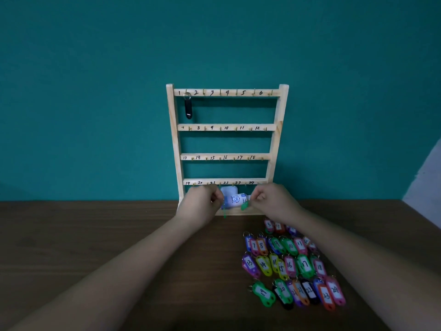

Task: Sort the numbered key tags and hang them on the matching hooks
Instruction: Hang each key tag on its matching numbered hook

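A wooden rack (175, 139) with four numbered hook rails stands against the teal wall. A black key tag (188, 108) hangs on hook 1. Both hands are raised in front of the rack's base. My left hand (202, 206) pinches a metal ring with a thin green key tag (224, 211) dangling below it. My right hand (269, 201) pinches a second green key tag (244, 205) by its top. Many coloured numbered tags (290, 265) lie in rows on the table at the right.
A white and blue packet (232, 198) leans inside the bottom of the rack behind my hands. The dark wooden table (95, 235) spreads to the left. A pale wall edge (427, 177) shows at the far right.
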Tool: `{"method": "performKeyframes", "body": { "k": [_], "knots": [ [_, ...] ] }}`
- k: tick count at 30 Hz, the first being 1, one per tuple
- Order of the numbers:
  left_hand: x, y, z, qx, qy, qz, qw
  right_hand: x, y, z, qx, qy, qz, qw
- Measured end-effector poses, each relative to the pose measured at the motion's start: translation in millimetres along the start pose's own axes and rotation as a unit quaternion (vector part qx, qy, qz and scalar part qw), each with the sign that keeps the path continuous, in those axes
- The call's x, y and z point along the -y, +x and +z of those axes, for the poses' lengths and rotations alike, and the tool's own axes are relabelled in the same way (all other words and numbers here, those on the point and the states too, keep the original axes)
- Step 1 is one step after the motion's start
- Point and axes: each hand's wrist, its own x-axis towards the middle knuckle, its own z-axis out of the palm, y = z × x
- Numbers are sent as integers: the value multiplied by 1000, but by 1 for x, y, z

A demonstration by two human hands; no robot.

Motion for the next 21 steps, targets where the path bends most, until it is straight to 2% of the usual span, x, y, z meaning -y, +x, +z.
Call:
{"method": "performKeyframes", "body": {
  "k": [8,14,21],
  "knots": [
    [-7,11,-72,-67,-2,39,997,76,24,-56,-86,60,-93,990],
    [-15,27,-119,-122,11,45,991,137,52,-94,-132,105,-125,978],
    [-20,41,-151,-141,24,49,988,181,89,-114,-177,126,-130,967]
  ]
}}
